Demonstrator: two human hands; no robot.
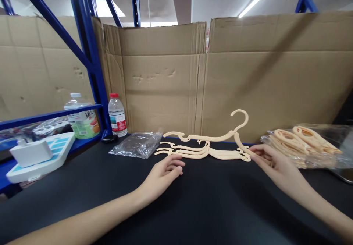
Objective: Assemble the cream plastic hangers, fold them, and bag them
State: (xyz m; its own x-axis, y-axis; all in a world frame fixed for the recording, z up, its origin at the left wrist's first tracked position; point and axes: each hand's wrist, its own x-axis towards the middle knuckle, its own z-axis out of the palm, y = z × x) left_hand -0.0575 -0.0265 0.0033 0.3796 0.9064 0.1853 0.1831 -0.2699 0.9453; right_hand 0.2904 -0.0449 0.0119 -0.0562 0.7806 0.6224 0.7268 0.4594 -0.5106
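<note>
Left hand (168,169) resting loosely curled and empty on the black surface (198,201), just near of a flat stack of cream plastic hangers (201,151); right hand (271,164) open, fingertips touching the stack's right end, one hanger (220,136) tilted up behind. Far right, more bagged hangers (303,144) waiting, seemingly unsorted. Far left, clear bottle with red-and-white label (117,115), print too small to read; green-labelled jug (82,116) showing Chinese characters.

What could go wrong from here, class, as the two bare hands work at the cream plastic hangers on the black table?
1. The top cream plastic hanger stands tilted on the flat stack of hangers, steadied only by the right hand; it may topple.
2. The left hand lies near the hangers' thin notched ends, which might snag fingers.
3. The crinkled clear plastic bag nearby could get swept aside.
</note>
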